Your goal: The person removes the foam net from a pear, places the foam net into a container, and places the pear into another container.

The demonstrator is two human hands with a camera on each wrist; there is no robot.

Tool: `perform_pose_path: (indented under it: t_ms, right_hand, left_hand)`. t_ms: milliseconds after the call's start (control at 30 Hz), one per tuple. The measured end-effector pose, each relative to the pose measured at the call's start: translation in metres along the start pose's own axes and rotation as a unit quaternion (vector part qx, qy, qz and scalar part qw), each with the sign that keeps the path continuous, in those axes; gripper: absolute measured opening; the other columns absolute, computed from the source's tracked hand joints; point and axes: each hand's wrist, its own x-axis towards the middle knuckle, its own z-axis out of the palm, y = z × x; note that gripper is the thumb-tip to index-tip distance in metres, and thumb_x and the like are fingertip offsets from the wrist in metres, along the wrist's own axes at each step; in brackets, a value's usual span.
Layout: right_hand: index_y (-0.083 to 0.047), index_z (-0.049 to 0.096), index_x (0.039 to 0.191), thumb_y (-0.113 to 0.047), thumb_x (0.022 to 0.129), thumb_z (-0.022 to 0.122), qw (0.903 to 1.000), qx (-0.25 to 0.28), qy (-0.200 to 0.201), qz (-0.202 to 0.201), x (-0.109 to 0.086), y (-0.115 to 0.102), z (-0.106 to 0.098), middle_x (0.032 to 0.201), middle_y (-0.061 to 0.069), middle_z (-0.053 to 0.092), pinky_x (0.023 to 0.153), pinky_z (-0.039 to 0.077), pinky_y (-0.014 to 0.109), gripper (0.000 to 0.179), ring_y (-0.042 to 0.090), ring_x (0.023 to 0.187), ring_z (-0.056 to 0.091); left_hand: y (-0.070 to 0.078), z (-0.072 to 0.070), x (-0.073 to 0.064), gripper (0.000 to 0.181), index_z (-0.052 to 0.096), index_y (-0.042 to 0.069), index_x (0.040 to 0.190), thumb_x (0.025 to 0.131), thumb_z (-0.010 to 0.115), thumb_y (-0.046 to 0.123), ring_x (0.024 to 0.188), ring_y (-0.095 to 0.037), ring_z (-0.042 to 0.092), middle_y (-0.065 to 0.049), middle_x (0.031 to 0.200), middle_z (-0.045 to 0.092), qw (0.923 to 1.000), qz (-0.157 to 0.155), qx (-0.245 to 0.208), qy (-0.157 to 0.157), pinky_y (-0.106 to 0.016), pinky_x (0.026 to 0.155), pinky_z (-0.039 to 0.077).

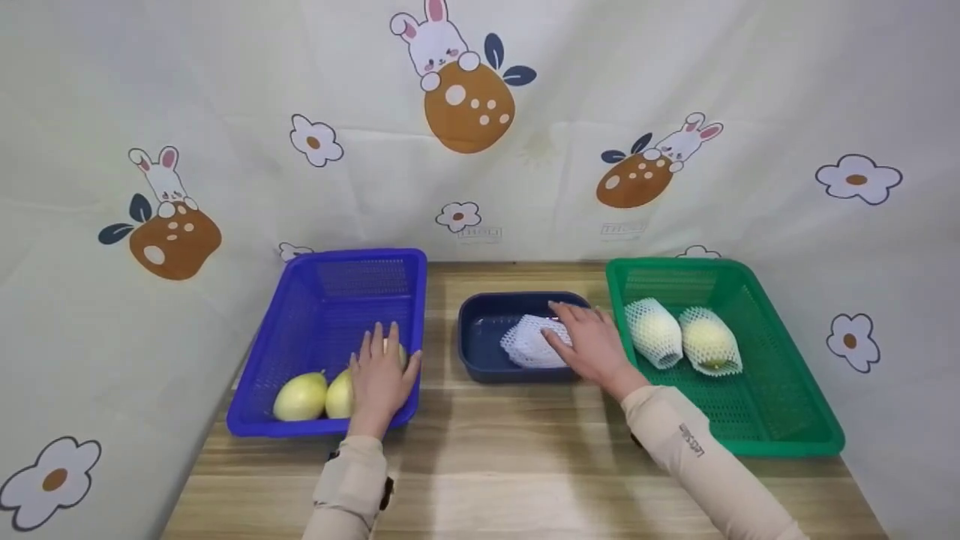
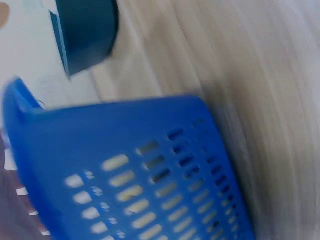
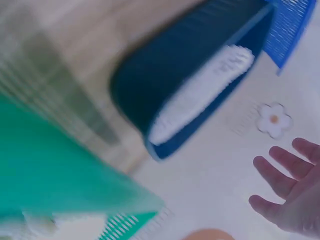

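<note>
My left hand (image 1: 381,379) reaches over the near right corner of the blue basket (image 1: 259,337), its fingers spread and nearly straight above a yellow-green fruit (image 1: 394,349) that it partly covers. Beside it lie two more round yellow-green fruits, the left one (image 1: 300,397) showing a short stem. My right hand (image 1: 592,345) hovers with extended, spread fingers over the right side of the dark blue tray (image 1: 480,372). White foam net sleeves (image 1: 531,341) lie in a pile in that tray. In the right wrist view the right hand (image 3: 295,192) holds nothing.
A green basket (image 1: 780,448) on the right holds two fruits in white foam nets, a left one (image 1: 654,334) and a right one (image 1: 710,341). All containers stand on a wooden table (image 1: 510,465). Behind hangs a patterned cloth (image 1: 555,195).
</note>
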Motion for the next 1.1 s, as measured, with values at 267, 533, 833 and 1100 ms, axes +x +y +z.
perform_pose_path:
  t_ms: [267, 533, 833, 1100]
  right_hand:
    - [-0.001, 0.051, 0.121, -0.035, 0.087, 0.051, 0.9986, -0.010, 0.004, 0.052, 0.008, 0.032, -0.037, 0.118, 0.019, 0.051, 0.091, 0.029, 0.053, 0.048, 0.034, 0.109, 0.044]
    - [0.003, 0.041, 0.127, -0.027, 0.087, 0.051, 0.9844, -0.024, -0.093, 0.147, -0.001, 0.090, -0.039, 0.123, 0.027, 0.041, 0.086, 0.029, 0.059, 0.051, 0.045, 0.109, 0.039]
    - [0.008, 0.035, 0.128, -0.025, 0.086, 0.053, 0.9660, -0.045, -0.191, 0.169, -0.015, 0.121, -0.022, 0.125, 0.033, 0.033, 0.083, 0.033, 0.059, 0.056, 0.048, 0.111, 0.033]
    - [0.007, 0.021, 0.135, -0.024, 0.085, 0.055, 0.9483, -0.025, -0.262, 0.177, -0.018, 0.127, -0.010, 0.133, 0.035, 0.020, 0.089, 0.026, 0.061, 0.068, 0.051, 0.117, 0.022]
  left_hand:
    - [0.018, 0.012, -0.031, 0.070, 0.035, 0.008, 0.136, 0.083, 0.047, 0.052, 0.126, -0.036, 0.019, -0.018, 0.138, 0.027, 0.9993, 0.036, 0.009, 0.003, -0.060, 0.095, 0.010]
    - [0.017, 0.030, -0.045, 0.075, 0.033, 0.008, 0.136, 0.080, 0.052, 0.053, 0.126, -0.035, 0.022, -0.018, 0.138, 0.029, 0.9978, 0.044, 0.049, -0.001, -0.059, 0.096, 0.013]
    - [0.016, 0.033, -0.045, 0.076, 0.035, 0.008, 0.135, 0.077, 0.056, 0.051, 0.124, -0.035, 0.025, -0.018, 0.135, 0.034, 0.9966, 0.051, 0.062, 0.017, -0.059, 0.094, 0.017]
    - [0.015, 0.034, -0.046, 0.076, 0.034, 0.009, 0.136, 0.077, 0.055, 0.053, 0.124, -0.034, 0.025, -0.017, 0.135, 0.034, 0.9952, 0.050, 0.082, 0.016, -0.058, 0.095, 0.018]
